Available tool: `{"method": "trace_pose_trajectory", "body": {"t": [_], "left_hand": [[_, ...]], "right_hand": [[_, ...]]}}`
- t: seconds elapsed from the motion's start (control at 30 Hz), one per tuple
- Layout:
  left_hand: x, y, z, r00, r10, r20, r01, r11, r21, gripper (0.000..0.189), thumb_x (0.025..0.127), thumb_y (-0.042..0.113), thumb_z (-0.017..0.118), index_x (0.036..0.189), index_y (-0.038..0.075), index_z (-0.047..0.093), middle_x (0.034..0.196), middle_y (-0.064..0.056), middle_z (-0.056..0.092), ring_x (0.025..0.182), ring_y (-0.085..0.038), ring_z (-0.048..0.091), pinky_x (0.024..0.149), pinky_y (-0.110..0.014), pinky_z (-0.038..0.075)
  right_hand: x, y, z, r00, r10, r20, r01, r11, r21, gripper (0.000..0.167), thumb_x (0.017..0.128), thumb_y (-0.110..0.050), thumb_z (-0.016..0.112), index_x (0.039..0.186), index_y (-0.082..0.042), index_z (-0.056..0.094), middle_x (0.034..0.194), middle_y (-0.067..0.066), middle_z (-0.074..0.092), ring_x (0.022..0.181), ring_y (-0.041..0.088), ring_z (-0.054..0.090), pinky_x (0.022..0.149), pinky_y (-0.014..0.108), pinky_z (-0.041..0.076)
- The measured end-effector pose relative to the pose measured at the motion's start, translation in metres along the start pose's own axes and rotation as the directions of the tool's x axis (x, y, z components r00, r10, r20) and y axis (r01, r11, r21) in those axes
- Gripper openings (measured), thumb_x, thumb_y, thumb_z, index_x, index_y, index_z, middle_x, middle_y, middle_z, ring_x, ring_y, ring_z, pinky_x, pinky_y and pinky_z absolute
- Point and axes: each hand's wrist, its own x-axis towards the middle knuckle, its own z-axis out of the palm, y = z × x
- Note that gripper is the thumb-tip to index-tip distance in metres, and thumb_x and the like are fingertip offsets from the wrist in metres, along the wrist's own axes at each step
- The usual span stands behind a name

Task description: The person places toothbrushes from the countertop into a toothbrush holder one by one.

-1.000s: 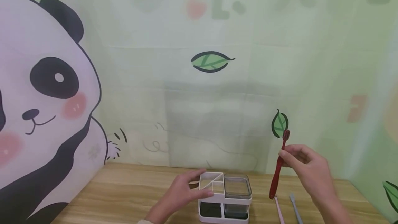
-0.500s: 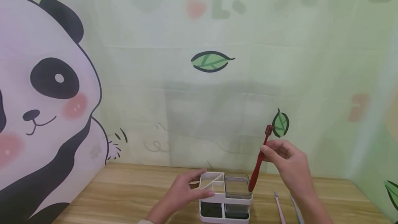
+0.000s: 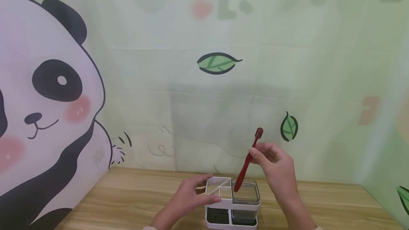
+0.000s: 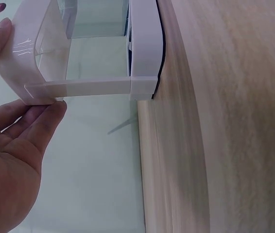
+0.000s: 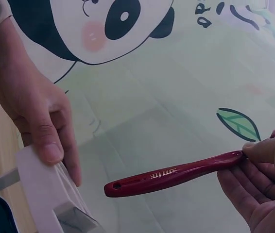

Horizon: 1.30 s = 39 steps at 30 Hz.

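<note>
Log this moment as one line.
left hand: grips white holder | right hand: pinches red toothbrush, tilted | handle end: above clear cup

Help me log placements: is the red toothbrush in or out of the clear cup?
Out: the right wrist view shows a gap between the red toothbrush and the clear cup.

This looks like a small made-up corner; a brown table with wavy wood lines (image 3: pixel 127 196) stands against a pale green, creased cloth wall (image 3: pixel 143 27); a big black-and-white cartoon panda (image 3: pixel 55 45) and green pointy leaf pictures (image 3: pixel 217 63) decorate it; I can't tell which room.
</note>
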Motion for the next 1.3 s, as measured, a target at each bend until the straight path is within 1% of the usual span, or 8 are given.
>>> {"method": "trace_pose_trajectory", "body": {"t": [0.13,0.37,0.5,0.63,0.73,0.9,1.13,1.3], "left_hand": [[0.0,0.0,0.0,1.0,-0.001,0.002,0.001,1.0,-0.018,0.073,0.086,0.034,0.092,0.143,-0.001,0.063,0.138,-0.02,0.067,0.122,-0.037,0.067,0.098,-0.052,0.059],[0.0,-0.001,0.001,1.0,-0.025,0.013,0.026,0.996,-0.089,0.07,0.087,0.027,0.092,0.143,-0.003,0.063,0.136,-0.019,0.068,0.122,-0.036,0.067,0.097,-0.046,0.061],[0.001,-0.001,0.001,1.0,-0.023,0.011,0.024,0.997,-0.079,0.07,0.087,0.027,0.092,0.143,-0.003,0.063,0.134,-0.018,0.068,0.12,-0.035,0.068,0.096,-0.046,0.061],[0.002,-0.002,0.002,1.0,0.001,0.008,0.0,0.998,-0.064,0.07,0.087,0.028,0.092,0.142,-0.004,0.064,0.133,-0.019,0.069,0.12,-0.037,0.068,0.096,-0.051,0.06],[0.003,-0.002,0.001,1.0,0.008,0.009,-0.007,0.998,-0.061,0.069,0.087,0.029,0.091,0.141,-0.004,0.064,0.133,-0.019,0.069,0.12,-0.037,0.068,0.097,-0.054,0.06],[0.002,-0.002,0.001,1.0,0.002,0.017,0.0,0.997,-0.075,0.069,0.088,0.028,0.091,0.142,-0.004,0.063,0.135,-0.019,0.068,0.122,-0.036,0.067,0.097,-0.053,0.06],[0.002,-0.001,0.001,1.0,0.005,0.012,-0.005,0.998,-0.062,0.07,0.088,0.03,0.09,0.142,-0.005,0.063,0.135,-0.02,0.068,0.122,-0.037,0.067,0.098,-0.053,0.059],[0.002,-0.002,0.001,1.0,0.006,0.006,-0.006,0.999,-0.048,0.071,0.088,0.031,0.09,0.142,-0.006,0.063,0.135,-0.02,0.068,0.122,-0.037,0.067,0.098,-0.051,0.06]], "right_hand": [[-0.001,0.003,0.006,1.0,-0.014,-0.001,0.014,1.0,0.018,0.032,0.101,-0.029,0.076,0.12,-0.004,0.07,0.11,0.01,0.077,0.093,0.018,0.077,0.094,0.019,0.056],[-0.001,0.01,0.015,1.0,-0.007,0.0,0.007,0.996,0.085,0.03,0.1,-0.024,0.079,0.117,-0.001,0.07,0.106,0.011,0.077,0.09,0.019,0.077,0.091,0.022,0.059],[-0.002,0.015,0.021,1.0,0.002,0.018,-0.003,0.997,0.082,0.03,0.1,-0.024,0.078,0.118,-0.002,0.071,0.106,0.01,0.077,0.09,0.019,0.076,0.089,0.022,0.06],[-0.002,0.019,0.025,0.999,0.022,0.033,-0.024,0.998,0.065,0.027,0.101,-0.023,0.077,0.117,-0.002,0.071,0.104,0.009,0.077,0.091,0.021,0.076,0.089,0.022,0.058],[-0.002,0.023,0.028,0.998,0.035,0.049,-0.039,0.997,0.066,0.024,0.101,-0.021,0.077,0.115,-0.002,0.072,0.102,0.009,0.077,0.091,0.021,0.076,0.088,0.022,0.058],[-0.002,0.032,0.036,0.996,0.051,0.072,-0.056,0.996,0.071,0.019,0.1,-0.017,0.077,0.112,-0.002,0.072,0.099,0.009,0.077,0.09,0.022,0.075,0.086,0.025,0.06],[-0.003,0.042,0.046,0.995,0.033,0.095,-0.039,0.997,0.069,0.016,0.097,-0.011,0.079,0.107,0.001,0.073,0.093,0.009,0.075,0.085,0.023,0.072,0.077,0.025,0.061],[-0.005,0.046,0.051,0.992,0.037,0.124,-0.044,0.998,0.052,0.016,0.097,-0.011,0.079,0.107,-0.001,0.073,0.095,0.007,0.075,0.086,0.021,0.07,0.077,0.028,0.062]]}}
